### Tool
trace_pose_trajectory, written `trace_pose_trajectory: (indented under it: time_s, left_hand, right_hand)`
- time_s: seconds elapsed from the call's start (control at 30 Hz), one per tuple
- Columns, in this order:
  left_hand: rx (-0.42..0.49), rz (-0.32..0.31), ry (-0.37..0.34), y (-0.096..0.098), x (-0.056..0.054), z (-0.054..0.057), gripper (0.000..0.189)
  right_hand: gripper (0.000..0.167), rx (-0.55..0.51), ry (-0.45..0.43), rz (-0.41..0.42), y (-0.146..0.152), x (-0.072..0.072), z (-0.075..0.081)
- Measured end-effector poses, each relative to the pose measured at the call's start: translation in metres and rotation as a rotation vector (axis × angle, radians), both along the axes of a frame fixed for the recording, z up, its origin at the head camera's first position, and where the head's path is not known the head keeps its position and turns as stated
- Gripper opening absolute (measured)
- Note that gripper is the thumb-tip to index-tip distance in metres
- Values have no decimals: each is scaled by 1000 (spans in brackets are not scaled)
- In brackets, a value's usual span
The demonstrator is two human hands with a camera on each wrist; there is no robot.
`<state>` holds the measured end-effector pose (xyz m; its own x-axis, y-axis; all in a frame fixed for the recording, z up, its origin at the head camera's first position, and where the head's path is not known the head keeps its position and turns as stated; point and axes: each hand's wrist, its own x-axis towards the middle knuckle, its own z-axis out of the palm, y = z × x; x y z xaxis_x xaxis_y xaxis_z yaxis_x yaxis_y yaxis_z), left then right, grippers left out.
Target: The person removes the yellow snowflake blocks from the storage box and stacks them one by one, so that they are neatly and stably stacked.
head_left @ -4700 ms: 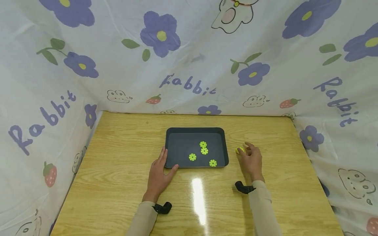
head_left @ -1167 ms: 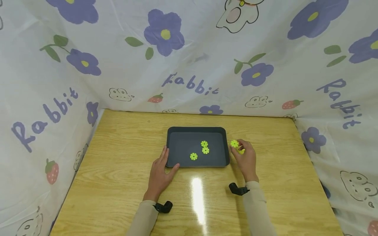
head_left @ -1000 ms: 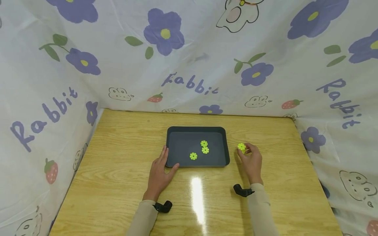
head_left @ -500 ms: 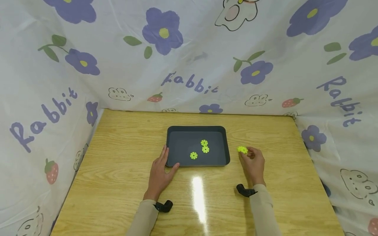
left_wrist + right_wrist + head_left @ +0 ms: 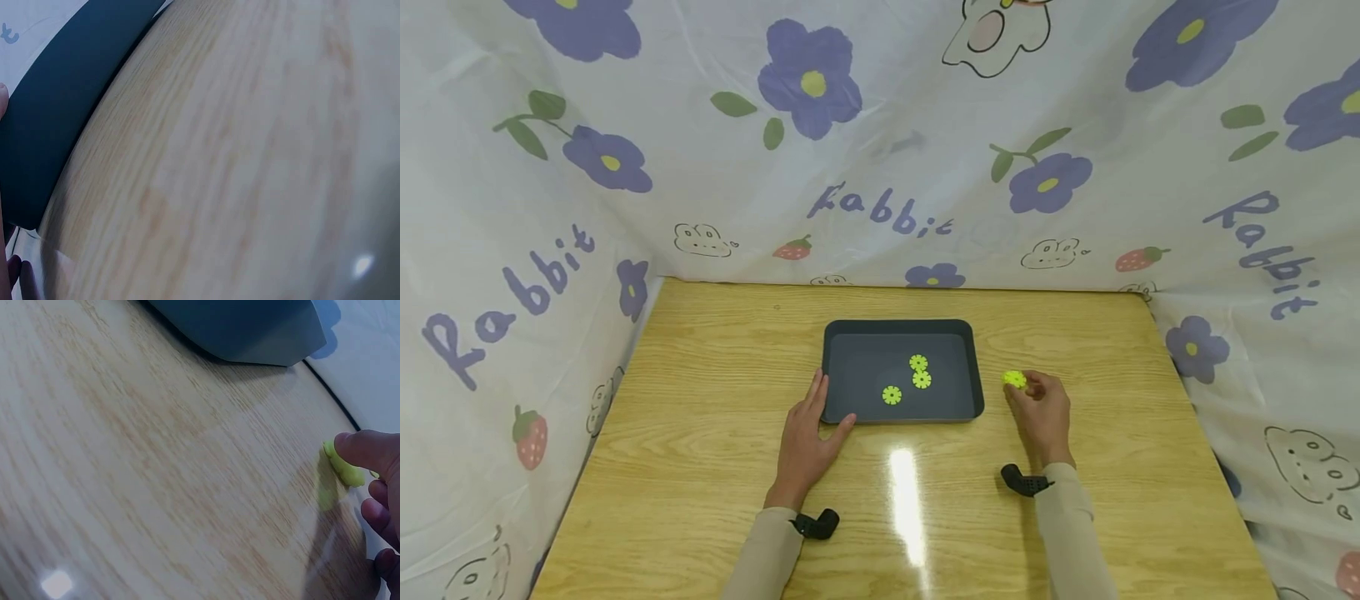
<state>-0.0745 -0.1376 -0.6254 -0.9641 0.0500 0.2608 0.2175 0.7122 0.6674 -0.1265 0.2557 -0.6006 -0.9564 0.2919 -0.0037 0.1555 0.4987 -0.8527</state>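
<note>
My left hand [image 5: 801,446] lies at the front left corner of a dark grey tray [image 5: 850,367], fingers along its left wall and thumb at the front edge. Three flat yellow-green notched discs lie in the tray: two touching, one disc [image 5: 918,363] behind the other, and a single disc [image 5: 892,395] nearer the front. To the right of the tray, my right hand [image 5: 1047,412] pinches yellow-green notched discs [image 5: 1014,379] held together close over the table. In the right wrist view they form a thick piece [image 5: 345,467] under the thumb; my fingers partly hide it.
The wooden table [image 5: 722,358] runs up to a white printed cloth [image 5: 880,150] at the back and sides. Bright glare [image 5: 906,500] falls on the table in front of the tray. A small black camera [image 5: 1021,481] sits on the right wrist, another camera [image 5: 820,525] on the left.
The disc at the tray's front right has been lifted out and brought right, onto the disc beside the tray, by my right hand. The left hand has stayed at the tray's corner.
</note>
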Motion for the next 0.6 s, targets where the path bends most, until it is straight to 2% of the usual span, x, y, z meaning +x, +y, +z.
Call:
trace_pose_trajectory:
  time_s: [0.23, 0.6]
  left_hand:
    - [1, -2, -4, -1, -1, -2, 83]
    - [2, -6, 31, -1, 0, -1, 83]
  right_hand:
    - [39, 8, -23, 23, 1, -3, -1]
    - [41, 25, -40, 39, 1, -2, 0]
